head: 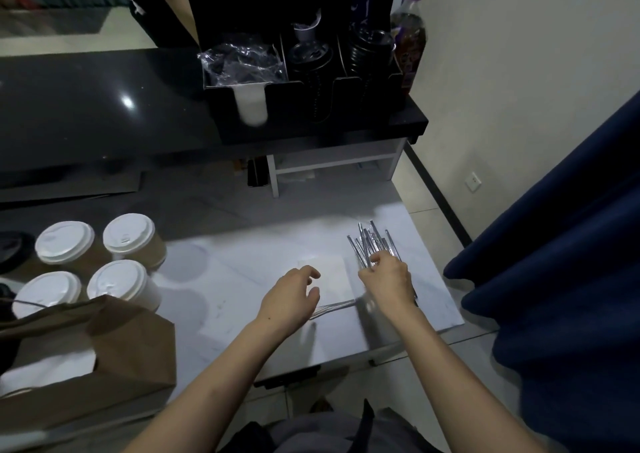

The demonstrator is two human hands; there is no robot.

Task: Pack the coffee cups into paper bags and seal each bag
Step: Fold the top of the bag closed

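Note:
Several kraft coffee cups with white lids stand together at the table's left. In front of them a brown paper bag stands, and something white shows through its handle cut-out. A pile of silver-wrapped straws lies at the right of the table. My right hand rests on the near end of that pile, its fingers curled among the straws. My left hand hovers with curled fingers over a white napkin. A few wrapped straws stick out from under its palm toward the right.
A black organiser with lids, cups and plastic wrap sits on the dark counter behind. A purple-capped bottle stands beside it. A dark blue curtain hangs at the right. The table's edge runs just below my hands.

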